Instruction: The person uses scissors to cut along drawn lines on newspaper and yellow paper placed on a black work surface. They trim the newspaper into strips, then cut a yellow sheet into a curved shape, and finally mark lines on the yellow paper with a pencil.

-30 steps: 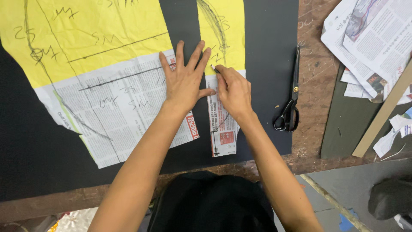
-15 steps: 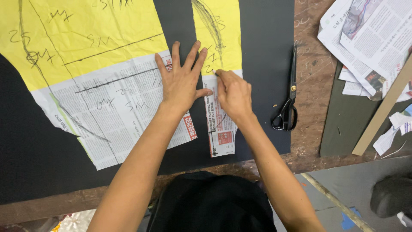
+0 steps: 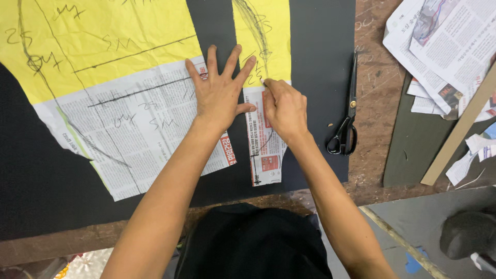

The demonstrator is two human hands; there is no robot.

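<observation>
Left hand: the left hand [image 3: 219, 93] lies flat with its grip spread wide, fingers fanned, palm down across the gap between the two paper patterns, pinning both to the black cloth [image 3: 320, 57].
Right hand: the right hand [image 3: 285, 108] is curled, its grip pressed together at the fingertips as if around something small; what it pinches is hidden, so I cannot tell. It rests on the narrow paper strip [image 3: 264, 77], just beside the left hand's thumb.
Narrow strip: yellow at the top, newsprint below, with dark pencil lines; it lies lengthwise on the cloth, right of the big piece and apart from it by a slim band of black.
Big pattern: the wide paper pattern [image 3: 103, 77] covers the left part of the cloth, yellow above and newsprint below, scrawled with drawn lines and a curved edge on its left.
Scissors: black scissors [image 3: 347, 111] lie closed at the cloth's right edge, partly on the bare wood, well clear of the right hand.
Counter: the worn wooden counter [image 3: 374, 103] carries it all.
Far right: a heap of newspaper sheets [image 3: 444, 46] and a slanted wooden ruler [image 3: 457, 134].
</observation>
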